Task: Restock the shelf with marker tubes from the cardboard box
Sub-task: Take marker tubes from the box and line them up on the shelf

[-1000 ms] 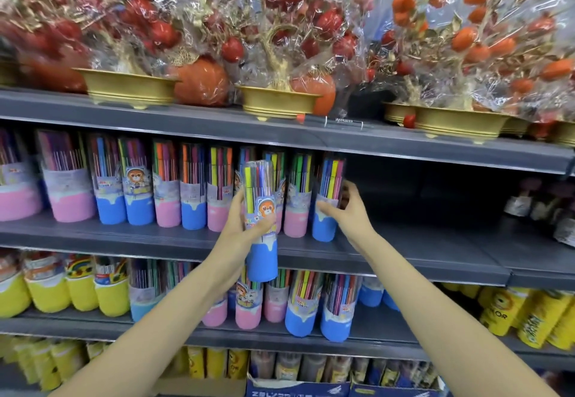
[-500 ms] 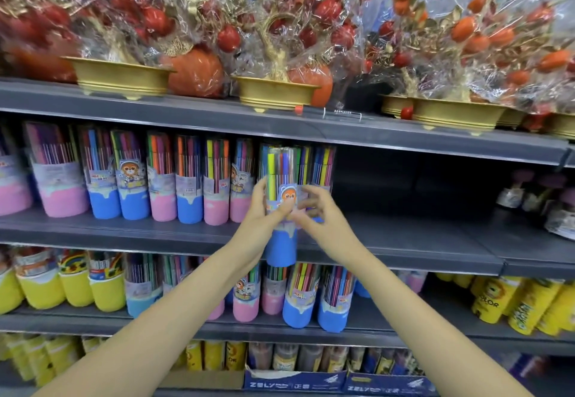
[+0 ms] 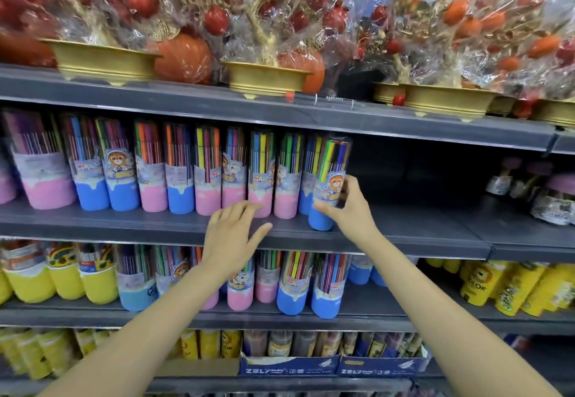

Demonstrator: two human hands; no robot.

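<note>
Marker tube (image 3: 329,179), clear-topped with blue base and a bear label: stands upright on the grey middle shelf (image 3: 404,228), at the right end of the row, its base near the shelf's front edge and slightly forward of its neighbours. Coloured markers show through the clear upper part.

Right hand (image 3: 348,210): holds this tube at the label band, thumb across the front low on the label, fingers (image 3: 350,183) curled round its right side.

Left hand (image 3: 231,238): held in front of the shelf's front edge, fingers spread and nearly straight, holding nothing; the fingertips reach towards the base of a pink tube (image 3: 259,175) in the row. Whether they touch it cannot be told.

Row of marker tubes (image 3: 180,166): same shelf, left of the held tube, upright and side by side, pink and blue bases alternating unevenly. The shelf to the right of the held tube is bare as far as some small jars (image 3: 529,185) at the far right.

Upper shelf (image 3: 186,98): gold bowls (image 3: 105,60) of red and orange ornamental fruit wrapped in clear film.

Lower shelf (image 3: 389,319): more blue and pink marker tubes, yellow-based tubs (image 3: 62,278) to the left, yellow tubes (image 3: 510,284) to the right.

Bottom level: blue printed cartons (image 3: 289,368) holding tubes.
</note>
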